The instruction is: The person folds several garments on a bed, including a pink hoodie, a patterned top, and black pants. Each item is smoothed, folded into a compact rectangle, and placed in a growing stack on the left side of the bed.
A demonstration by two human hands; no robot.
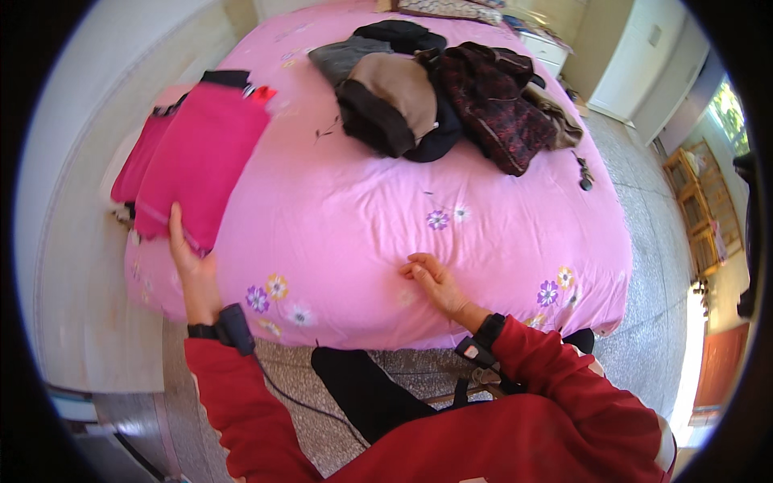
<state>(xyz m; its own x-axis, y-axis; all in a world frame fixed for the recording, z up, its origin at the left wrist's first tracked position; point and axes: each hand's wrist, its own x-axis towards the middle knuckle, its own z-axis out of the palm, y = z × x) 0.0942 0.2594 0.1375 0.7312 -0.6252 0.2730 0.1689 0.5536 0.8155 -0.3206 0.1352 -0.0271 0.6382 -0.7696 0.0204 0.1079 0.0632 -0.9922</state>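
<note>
My left hand (192,256) grips the near hem of a bright pink folded garment (202,157), thumb on top and fingers hidden beneath. The garment has a dark band at its far end and overlaps another pink garment (136,163) at the bed's left side. Over the middle of the pink flowered bedspread (338,241), my right hand (435,284) is loosely curled with nothing visible in it. Whether it touches the cloth I cannot tell. Both wrists wear black straps with small devices.
Farther back lie a brown and black garment (392,96), a grey garment (347,57), a dark red patterned garment (492,108) and beige cloth (558,115). A small dark object (584,175) rests near the right edge. A wall (90,199) borders the left; a white cabinet (628,60) stands back right.
</note>
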